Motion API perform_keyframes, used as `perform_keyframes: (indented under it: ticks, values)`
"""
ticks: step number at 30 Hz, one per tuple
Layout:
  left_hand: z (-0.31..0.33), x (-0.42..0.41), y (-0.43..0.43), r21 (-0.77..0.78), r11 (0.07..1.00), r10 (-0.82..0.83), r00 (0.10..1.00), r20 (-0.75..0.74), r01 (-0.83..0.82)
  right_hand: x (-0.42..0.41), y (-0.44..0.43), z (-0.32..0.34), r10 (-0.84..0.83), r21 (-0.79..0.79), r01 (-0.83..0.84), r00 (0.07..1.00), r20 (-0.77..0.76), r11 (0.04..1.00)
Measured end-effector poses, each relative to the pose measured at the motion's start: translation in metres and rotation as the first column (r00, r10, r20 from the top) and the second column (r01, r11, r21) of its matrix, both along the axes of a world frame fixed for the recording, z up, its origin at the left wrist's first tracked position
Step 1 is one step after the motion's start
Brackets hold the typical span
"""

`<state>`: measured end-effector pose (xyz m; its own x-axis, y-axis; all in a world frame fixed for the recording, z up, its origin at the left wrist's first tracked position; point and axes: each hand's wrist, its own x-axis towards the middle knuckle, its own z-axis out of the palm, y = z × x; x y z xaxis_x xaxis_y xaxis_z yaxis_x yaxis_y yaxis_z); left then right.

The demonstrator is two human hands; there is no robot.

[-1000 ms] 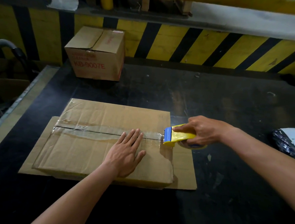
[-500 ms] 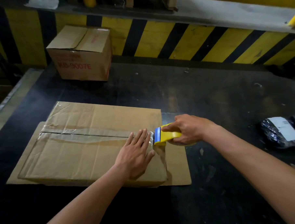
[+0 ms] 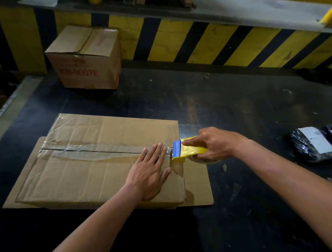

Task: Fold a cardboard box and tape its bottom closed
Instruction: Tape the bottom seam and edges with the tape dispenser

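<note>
my left hand (image 3: 149, 172) flat, fingers spread, pressing box (image 3: 102, 161) on surface (image 3: 238, 110) | my right hand (image 3: 213, 145) fingers clamped on tape dispenser (image 3: 187, 150) just right of left fingertips | tape (image 3: 103, 148) along seam

The left hand (image 3: 150, 171) lies flat over the right end of the taped seam on the cardboard box (image 3: 95, 164), hiding the tape beneath it. The right hand (image 3: 213, 144) wraps the yellow tape dispenser (image 3: 188, 150), covering most of its handle; only a sliver of the tape roll (image 3: 203, 161) shows under the palm. Both forearms are cut off by the picture's lower and right edges. The flat cardboard sheet (image 3: 198, 184) is mostly covered by the box. Red print on the far carton (image 3: 84, 59) is partly legible, its upper lines blurred. The label text on the black wrapped parcel (image 3: 310, 145) is too small to read; a second parcel beside it is cut off at the right edge.
</note>
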<state>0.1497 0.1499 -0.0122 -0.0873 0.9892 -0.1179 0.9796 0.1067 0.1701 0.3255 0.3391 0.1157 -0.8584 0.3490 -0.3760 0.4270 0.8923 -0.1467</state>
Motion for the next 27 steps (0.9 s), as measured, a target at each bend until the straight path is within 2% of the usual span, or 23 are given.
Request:
perform_keyframes:
  ticks: [27]
  values:
    - [0.004,0.003,0.001,-0.032,0.999,0.003,1.0,0.0,-0.003,0.044,0.017,-0.014,-0.099,-0.016,0.099,0.995,0.022,0.995]
